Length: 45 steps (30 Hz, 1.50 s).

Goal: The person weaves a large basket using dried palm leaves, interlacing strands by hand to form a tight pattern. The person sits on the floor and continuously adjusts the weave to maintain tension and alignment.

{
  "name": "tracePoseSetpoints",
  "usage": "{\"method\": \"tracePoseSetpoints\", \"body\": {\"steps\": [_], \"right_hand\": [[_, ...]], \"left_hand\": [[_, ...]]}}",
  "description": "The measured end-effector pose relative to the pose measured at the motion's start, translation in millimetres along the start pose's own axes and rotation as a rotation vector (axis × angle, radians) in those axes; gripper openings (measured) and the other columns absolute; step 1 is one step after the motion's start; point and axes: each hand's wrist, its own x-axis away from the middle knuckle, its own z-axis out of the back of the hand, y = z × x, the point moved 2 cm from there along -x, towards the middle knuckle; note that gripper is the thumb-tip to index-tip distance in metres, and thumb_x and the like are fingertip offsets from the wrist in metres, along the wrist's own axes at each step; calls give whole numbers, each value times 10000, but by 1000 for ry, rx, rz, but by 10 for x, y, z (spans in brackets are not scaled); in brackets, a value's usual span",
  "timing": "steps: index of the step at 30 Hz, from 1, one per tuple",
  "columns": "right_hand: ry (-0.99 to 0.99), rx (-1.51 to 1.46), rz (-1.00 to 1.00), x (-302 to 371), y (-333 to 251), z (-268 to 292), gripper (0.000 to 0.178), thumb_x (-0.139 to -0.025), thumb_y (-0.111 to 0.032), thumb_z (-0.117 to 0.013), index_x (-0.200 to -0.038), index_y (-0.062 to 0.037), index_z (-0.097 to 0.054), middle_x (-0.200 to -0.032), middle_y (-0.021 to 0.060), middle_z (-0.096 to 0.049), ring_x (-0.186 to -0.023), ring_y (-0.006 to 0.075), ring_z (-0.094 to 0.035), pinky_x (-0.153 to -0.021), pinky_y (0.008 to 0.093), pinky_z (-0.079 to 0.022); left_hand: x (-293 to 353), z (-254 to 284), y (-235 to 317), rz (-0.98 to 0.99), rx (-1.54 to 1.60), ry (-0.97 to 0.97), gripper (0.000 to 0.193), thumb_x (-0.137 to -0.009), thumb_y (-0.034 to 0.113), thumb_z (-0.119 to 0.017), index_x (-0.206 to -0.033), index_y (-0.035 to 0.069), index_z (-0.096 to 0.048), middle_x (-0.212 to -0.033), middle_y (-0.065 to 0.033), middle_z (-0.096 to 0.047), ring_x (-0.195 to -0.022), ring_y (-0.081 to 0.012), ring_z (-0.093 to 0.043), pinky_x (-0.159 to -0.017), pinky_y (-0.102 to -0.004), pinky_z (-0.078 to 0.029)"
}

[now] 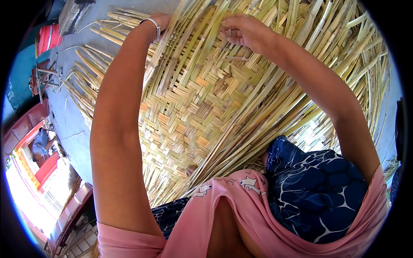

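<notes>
A partly woven mat [185,116] of flat, pale yellow-green reed strips spreads before me in a slanting weave. My left hand [162,22], with a silver bangle at its wrist, reaches to the far edge among loose strips [183,47]. Its fingers are hidden behind them. Farther right, my right hand [245,31] is bent inward with curled fingers, one bearing a ring. Its fingertips close at the edge of a greenish strip [215,30]. A short, loose curl of strip [232,59] lies on the weave just below this hand.
Long unwoven strips [344,64] fan out to the right, and more strip ends [92,69] stick out at the left. The grey floor [71,116] shows at the left, with a red container [48,38] farther off. A bright doorway [43,193] opens at lower left, with a person [41,144] nearby.
</notes>
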Motion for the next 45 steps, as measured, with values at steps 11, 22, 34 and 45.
{"method": "tracePoseSetpoints", "body": {"steps": [11, 22, 34, 45], "right_hand": [[-124, -252, -15, 20, -75, -48, 207, -891, -183, -514, -1047, -51, -548, -963, 70, -616, -883, 163, -602, -815, 280, -500], [-119, -238, 51, 14, -44, 103, 265, -911, -215, -489, -1098, -30, -523, -1081, 123, -571, -980, 225, -570, -883, 321, -483], [-281, -325, 69, -177, -275, -164, 292, -899, -271, -480, -1047, -38, -574, -987, 114, -622, -861, 227, -598, -766, 341, -507], [-289, -13, 101, -449, -437, -403, 380, -900, -337, -477, -1093, -15, -541, -1041, 148, -593, -940, 270, -577, -842, 371, -477]], "left_hand": [[488, -192, 201, 47, 542, -349, 478, -918, 395, -431, -1095, -35, -542, -916, -189, -612, -705, -192, -634, -623, -291, -544], [787, -280, 192, -152, 449, -554, 473, -895, 404, -488, -1113, -9, -560, -1054, -151, -625, -937, -214, -635, -684, -276, -545], [694, -481, 102, -209, 244, -484, 396, -811, 288, -625, -1140, 70, -593, -965, -96, -649, -815, -138, -619, -725, -270, -501], [1192, -618, 107, -196, 523, -340, 369, -858, 310, -554, -1073, 18, -625, -949, -87, -651, -765, -133, -606, -716, -270, -486]]}}
